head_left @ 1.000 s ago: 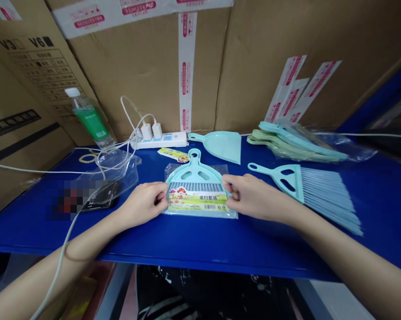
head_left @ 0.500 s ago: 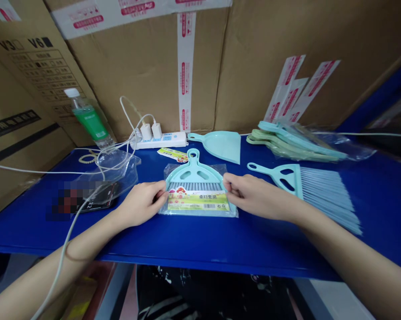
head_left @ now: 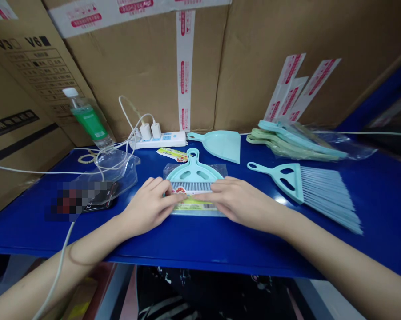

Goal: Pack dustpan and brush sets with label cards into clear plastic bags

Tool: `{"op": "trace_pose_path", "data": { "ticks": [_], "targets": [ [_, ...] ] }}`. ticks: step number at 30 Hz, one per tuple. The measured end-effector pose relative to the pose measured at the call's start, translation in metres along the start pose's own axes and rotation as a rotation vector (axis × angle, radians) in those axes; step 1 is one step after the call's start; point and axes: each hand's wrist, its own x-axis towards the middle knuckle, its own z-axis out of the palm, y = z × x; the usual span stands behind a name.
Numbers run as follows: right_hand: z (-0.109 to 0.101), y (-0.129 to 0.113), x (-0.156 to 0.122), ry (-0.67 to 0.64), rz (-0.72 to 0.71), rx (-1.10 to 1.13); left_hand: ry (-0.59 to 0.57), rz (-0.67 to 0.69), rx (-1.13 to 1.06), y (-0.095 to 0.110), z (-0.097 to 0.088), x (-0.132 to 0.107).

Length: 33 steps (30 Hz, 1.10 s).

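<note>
In front of me on the blue table lies a light blue dustpan and brush set (head_left: 194,170) in a clear plastic bag, handle pointing away. Its printed label (head_left: 200,206) runs across the near part, over the bristles. At the left side of the set, my left hand (head_left: 154,202) rests with its index finger stretched onto the label and the others loosely bent. From the right, my right hand (head_left: 240,200) lies over the set's edge, index finger also stretched across the label. The two fingertips nearly meet. Both thumbs are mostly hidden.
A loose brush (head_left: 303,182) lies right, a bare dustpan (head_left: 222,144) behind the set. More bagged sets (head_left: 294,140) are stacked back right. A power strip (head_left: 163,140), cables, a bottle (head_left: 90,122), a printed card (head_left: 171,154) and loose plastic (head_left: 125,169) are left and behind.
Both hands have moved inward from the sides of the bagged set. Their index fingers, curled before at the bag's edges, now stretch over the label. The set stays in place.
</note>
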Motion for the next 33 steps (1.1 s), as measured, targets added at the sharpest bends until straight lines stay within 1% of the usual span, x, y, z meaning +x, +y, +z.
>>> {"op": "trace_pose_path", "data": {
  "ticks": [4, 7, 10, 14, 22, 28, 31, 33],
  "targets": [
    [0.001, -0.001, 0.001, -0.041, -0.011, -0.028, -0.11, 0.029, 0.029, 0.001, 0.002, 0.0],
    [-0.003, 0.0, 0.0, -0.06, 0.012, -0.02, -0.137, 0.021, 0.031, 0.001, 0.002, 0.001],
    [-0.01, 0.001, -0.003, -0.084, 0.054, 0.005, -0.13, 0.014, 0.02, 0.003, 0.0, 0.002],
    [-0.016, 0.003, -0.007, -0.111, 0.1, 0.056, -0.15, -0.014, 0.003, 0.004, -0.003, 0.003],
    [-0.018, 0.01, -0.014, -0.091, 0.174, 0.11, -0.112, -0.032, 0.013, 0.002, -0.006, 0.002],
    [-0.023, 0.016, -0.021, -0.141, 0.271, 0.099, -0.087, -0.045, 0.003, -0.001, -0.008, 0.002],
    [-0.026, 0.018, -0.024, -0.172, 0.303, 0.11, -0.083, -0.062, 0.013, -0.002, -0.009, 0.001],
    [-0.026, 0.018, -0.023, -0.165, 0.31, 0.112, -0.077, -0.066, 0.022, -0.003, -0.01, 0.001]
  ]
}}
